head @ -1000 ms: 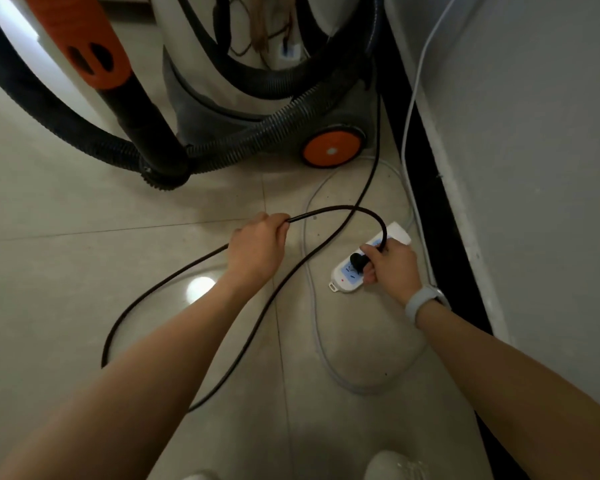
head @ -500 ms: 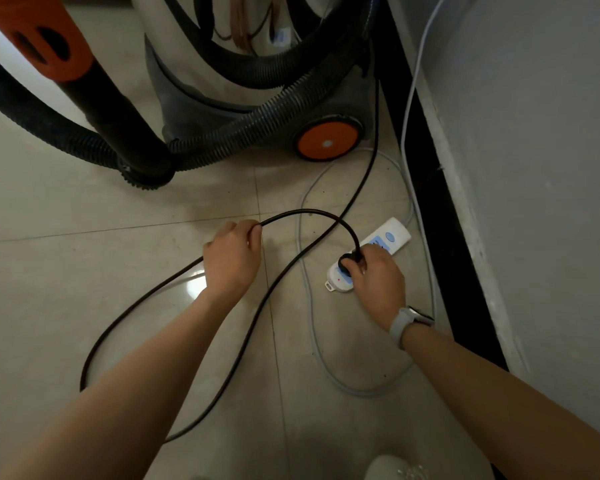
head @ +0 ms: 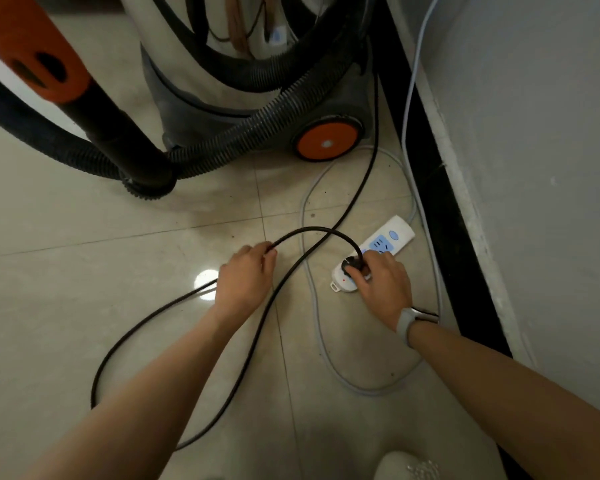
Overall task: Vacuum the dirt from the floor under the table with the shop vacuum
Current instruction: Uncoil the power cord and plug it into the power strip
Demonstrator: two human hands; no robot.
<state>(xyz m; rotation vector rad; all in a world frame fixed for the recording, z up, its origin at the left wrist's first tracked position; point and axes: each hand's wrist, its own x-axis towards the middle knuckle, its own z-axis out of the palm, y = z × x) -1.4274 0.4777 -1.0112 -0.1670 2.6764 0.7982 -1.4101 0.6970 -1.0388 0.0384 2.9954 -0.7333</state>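
Observation:
The shop vacuum (head: pixel 257 64), a steel drum on a grey base with an orange wheel (head: pixel 327 143), stands at the top of the view. Its ribbed black hose (head: pixel 250 133) curls round the base to a black tube with an orange grip (head: pixel 32 46). My left hand (head: pixel 245 277) grips the vacuum's black power cord (head: pixel 312 232), which arcs over to the black plug (head: pixel 354 264). My right hand (head: pixel 383 284) pinches that plug and holds it against a socket of the white power strip (head: pixel 392 237) on the tiled floor.
A grey wall (head: pixel 534 168) with a black skirting strip (head: pixel 440 202) runs down the right side. The strip's pale cable (head: pixel 321 341) loops over the floor tiles. A white shoe toe (head: pixel 402 465) shows at the bottom edge. A band sits on my right wrist.
My right hand slid the plug along the strip toward its near end. My left hand followed with the cord, drawing back a little toward me.

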